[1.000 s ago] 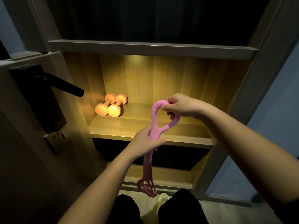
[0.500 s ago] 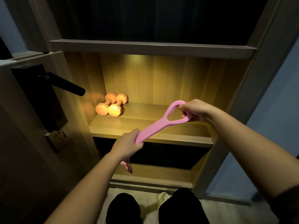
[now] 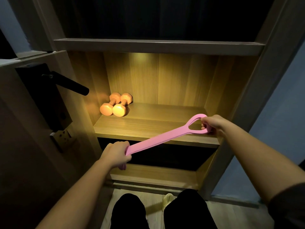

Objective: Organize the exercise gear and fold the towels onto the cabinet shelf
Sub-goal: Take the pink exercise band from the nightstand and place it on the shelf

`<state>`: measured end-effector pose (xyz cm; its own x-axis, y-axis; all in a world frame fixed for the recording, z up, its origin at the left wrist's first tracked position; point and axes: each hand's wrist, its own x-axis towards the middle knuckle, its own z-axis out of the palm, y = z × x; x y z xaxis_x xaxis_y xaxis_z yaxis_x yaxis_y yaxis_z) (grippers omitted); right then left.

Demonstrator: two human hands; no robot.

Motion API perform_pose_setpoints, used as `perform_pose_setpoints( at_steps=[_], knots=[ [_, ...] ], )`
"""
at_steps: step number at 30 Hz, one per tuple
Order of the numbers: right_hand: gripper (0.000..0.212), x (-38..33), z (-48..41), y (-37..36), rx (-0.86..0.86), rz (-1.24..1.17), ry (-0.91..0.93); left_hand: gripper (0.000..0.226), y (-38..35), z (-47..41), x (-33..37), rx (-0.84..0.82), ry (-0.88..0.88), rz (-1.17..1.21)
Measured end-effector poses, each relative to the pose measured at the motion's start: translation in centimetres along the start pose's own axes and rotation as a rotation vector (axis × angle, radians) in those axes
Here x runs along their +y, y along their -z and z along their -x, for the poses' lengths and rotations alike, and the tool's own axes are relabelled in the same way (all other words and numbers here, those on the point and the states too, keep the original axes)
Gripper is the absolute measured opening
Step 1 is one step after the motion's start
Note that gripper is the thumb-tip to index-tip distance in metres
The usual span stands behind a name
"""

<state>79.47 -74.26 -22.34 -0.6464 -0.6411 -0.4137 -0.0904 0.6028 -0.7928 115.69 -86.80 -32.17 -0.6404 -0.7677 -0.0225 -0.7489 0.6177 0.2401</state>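
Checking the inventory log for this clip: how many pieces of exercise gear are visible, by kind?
Orange dumbbells: 2, side by side on the lit shelf
Pink resistance band: 1, gripped by the left hand and the right hand
Total: 3

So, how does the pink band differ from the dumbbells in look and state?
The band is pink, long and flat, with a loop end; the dumbbells look orange, short and knobbed. The left hand and right hand grip the band in the air; the dumbbells lie untouched on the lit shelf, side by side at its left. Both are exercise gear.
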Motion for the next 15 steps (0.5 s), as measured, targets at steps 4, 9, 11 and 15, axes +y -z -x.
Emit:
perform_pose_setpoints(
  at_steps=[4, 9, 11, 15],
  knots=[
    [0.015, 1.0, -0.6, -0.2, -0.003, 0.018, -0.030, 0.022, 0.6, -0.4, 0.2, 0.089, -0.008, -0.134],
    [0.013, 2.1, -1.1, -0.2, 0.024, 0.044, -0.029, 0.027, 0.8, -0.1, 0.2, 0.018, -0.008, -0.038],
    [0.015, 2.4, -1.3, -0.2, 0.050, 0.044, -0.030, 0.035, 1.1, -0.2, 0.2, -0.025, -0.011, -0.010],
    [0.016, 3.2, -1.9, -0.2, 0.090, 0.094, -0.042, 0.024, 1.9, -0.5, 0.6, -0.244, -0.020, 0.211]
  ],
)
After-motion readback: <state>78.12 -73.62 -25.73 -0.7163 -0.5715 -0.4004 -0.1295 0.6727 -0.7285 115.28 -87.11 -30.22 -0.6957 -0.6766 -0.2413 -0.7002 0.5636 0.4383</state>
